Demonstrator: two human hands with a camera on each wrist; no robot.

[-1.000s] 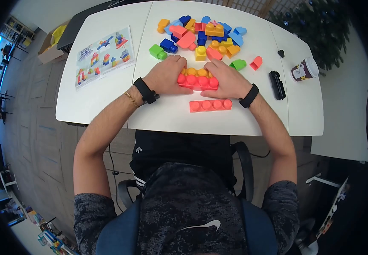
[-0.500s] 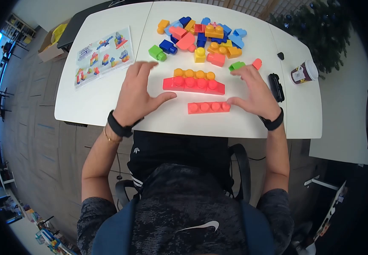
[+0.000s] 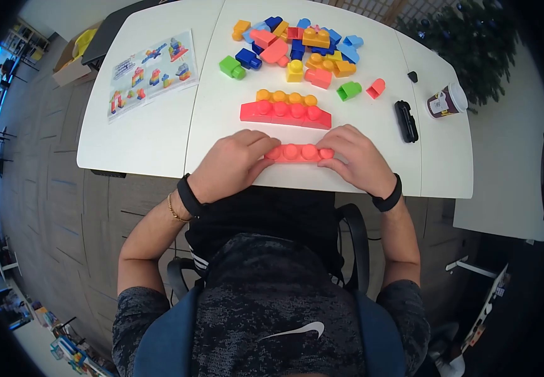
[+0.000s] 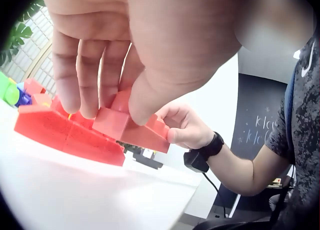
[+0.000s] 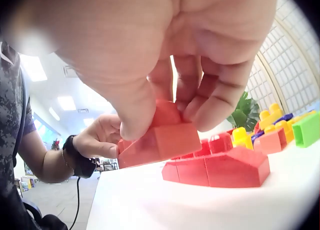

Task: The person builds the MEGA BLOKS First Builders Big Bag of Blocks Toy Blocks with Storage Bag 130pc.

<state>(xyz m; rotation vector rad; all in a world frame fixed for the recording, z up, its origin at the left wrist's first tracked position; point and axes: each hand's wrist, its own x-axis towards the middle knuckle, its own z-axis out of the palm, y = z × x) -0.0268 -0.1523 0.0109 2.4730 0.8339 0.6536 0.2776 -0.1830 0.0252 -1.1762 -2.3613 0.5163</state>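
A long coral-pink toy brick (image 3: 292,152) with a row of studs lies crosswise near the front edge of the table. My left hand (image 3: 234,160) pinches its left end, and my right hand (image 3: 361,162) pinches the other end. In both wrist views the held brick (image 4: 144,135) appears close over the tabletop. Just beyond it stands a red studded assembly (image 3: 284,114) with sloped ends. Behind that runs a row of orange-yellow studs (image 3: 286,97). Neither hand touches these two.
Several loose bricks (image 3: 315,39) lie heaped at the back of the table (image 3: 215,135). A picture sheet (image 3: 153,75) is at the left. On the right are a green brick (image 3: 348,91), a coral brick (image 3: 375,88), a black case (image 3: 406,122) and a paper cup (image 3: 446,102).
Both hands let go of the red assembly, spread apart, then came nearer the body and took hold of the long coral brick's ends. That brick has shifted slightly left.
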